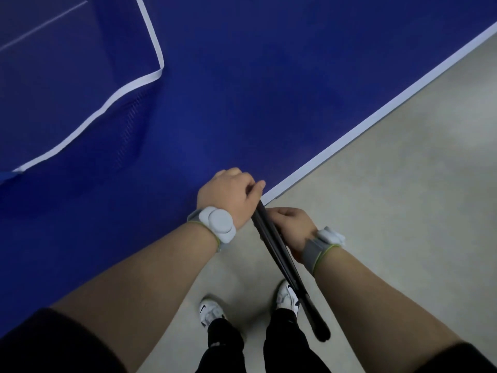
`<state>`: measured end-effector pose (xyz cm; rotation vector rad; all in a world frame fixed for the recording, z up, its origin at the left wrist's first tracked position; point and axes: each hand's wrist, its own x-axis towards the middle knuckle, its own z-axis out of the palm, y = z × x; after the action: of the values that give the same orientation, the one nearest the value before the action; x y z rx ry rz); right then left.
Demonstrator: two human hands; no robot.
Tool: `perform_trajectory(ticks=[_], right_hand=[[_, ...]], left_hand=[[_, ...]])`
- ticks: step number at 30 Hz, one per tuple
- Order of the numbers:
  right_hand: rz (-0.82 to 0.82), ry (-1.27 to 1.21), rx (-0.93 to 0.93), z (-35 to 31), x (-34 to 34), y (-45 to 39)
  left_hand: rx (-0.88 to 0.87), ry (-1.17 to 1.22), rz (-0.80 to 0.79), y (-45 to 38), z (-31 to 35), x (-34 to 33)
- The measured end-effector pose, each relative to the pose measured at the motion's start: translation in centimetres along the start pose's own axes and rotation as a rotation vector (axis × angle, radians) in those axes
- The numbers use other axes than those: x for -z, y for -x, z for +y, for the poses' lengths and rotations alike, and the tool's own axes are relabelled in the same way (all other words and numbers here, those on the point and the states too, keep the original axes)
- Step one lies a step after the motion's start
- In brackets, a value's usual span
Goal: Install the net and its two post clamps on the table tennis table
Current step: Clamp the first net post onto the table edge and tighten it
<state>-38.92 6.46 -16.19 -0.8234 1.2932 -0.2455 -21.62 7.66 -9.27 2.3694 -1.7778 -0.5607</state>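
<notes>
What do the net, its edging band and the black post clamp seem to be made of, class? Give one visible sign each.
Net: woven mesh fabric; it sags in folds.
Edging band: white cloth tape; it bends with the net.
Post clamp: probably metal or hard plastic; dark, smooth, slightly glossy.

Bare tabletop (269, 90) between slack net (88, 109) and hands (228, 192).

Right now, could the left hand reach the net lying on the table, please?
Probably yes, but not freely: the left hand grips the black post clamp together with the right hand. Open blue table lies between it and the net.
</notes>
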Motion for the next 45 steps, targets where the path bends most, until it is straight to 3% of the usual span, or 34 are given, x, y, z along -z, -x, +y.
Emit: perform_trajectory(ticks=[8, 16, 20, 23, 26, 35, 39, 45], right_hand=[[-0.093, -0.151, -0.033, 0.0, 0.1, -0.3], [-0.144, -0.349, -0.086, 1.4, 0.2, -0.9], [-0.437, -0.511, -0.36, 3.7, 0.9, 0.4], [-0.573, -0.523, -0.397, 4.5, 1.4, 0.8], [-0.516, -0.54, -0.349, 4.9, 1.3, 0.4], [-0.581, -0.609, -0.366, 5.7, 1.7, -1.7], [-0.506, -0.542, -0.274, 5.2, 0.1, -3.4], [-0.541, -0.447, -0.275, 6.0, -0.8, -5.2]], left_hand=[[-0.044, -0.18, 0.175, -2.3, 3.0, -1.8], [-0.074, -0.191, 0.186, -3.5, 2.4, -2.4], [-0.049, -0.154, 0.184, -3.8, 2.4, -2.6], [-0.04, -0.149, 0.18, -3.8, 2.1, -2.7], [-0.042, -0.148, 0.175, -4.2, 2.1, -2.5], [0.0, -0.172, 0.226, -4.9, 2.1, -1.8], [0.011, -0.161, 0.225, -5.4, 1.9, -0.6], [-0.031, -0.138, 0.242, -6.0, 2.2, -0.8]])
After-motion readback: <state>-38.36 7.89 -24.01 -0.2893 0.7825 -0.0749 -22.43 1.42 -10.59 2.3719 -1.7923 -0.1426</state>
